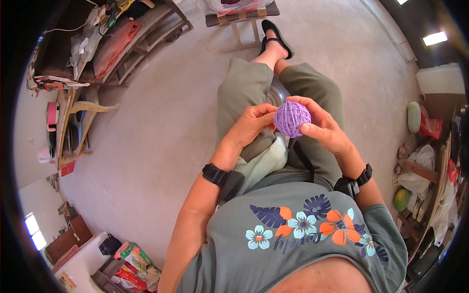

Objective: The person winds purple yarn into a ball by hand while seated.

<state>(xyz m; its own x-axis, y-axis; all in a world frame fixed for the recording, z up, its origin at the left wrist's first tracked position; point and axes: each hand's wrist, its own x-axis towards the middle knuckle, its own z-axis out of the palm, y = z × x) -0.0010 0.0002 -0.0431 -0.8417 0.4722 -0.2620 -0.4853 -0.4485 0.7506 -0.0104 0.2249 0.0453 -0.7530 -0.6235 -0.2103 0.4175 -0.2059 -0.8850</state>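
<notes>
A ball of purple yarn sits above my lap, between my two hands. My right hand grips it from the right, with the thumb on its lower front and the fingers over its top. On the other side, my left hand is closed, its bent fingertips and thumb against the ball's left edge. Whether a loose strand lies in those fingers cannot be seen. A pale green cloth lies across my lap under the left wrist. Both wrists wear black straps.
Ahead stands a low wooden bench with a plastic bag on it. Cluttered wooden shelving fills the far left. At right, a green gourd, bags and a wooden rack line the wall. A rounded metal object shows between my legs.
</notes>
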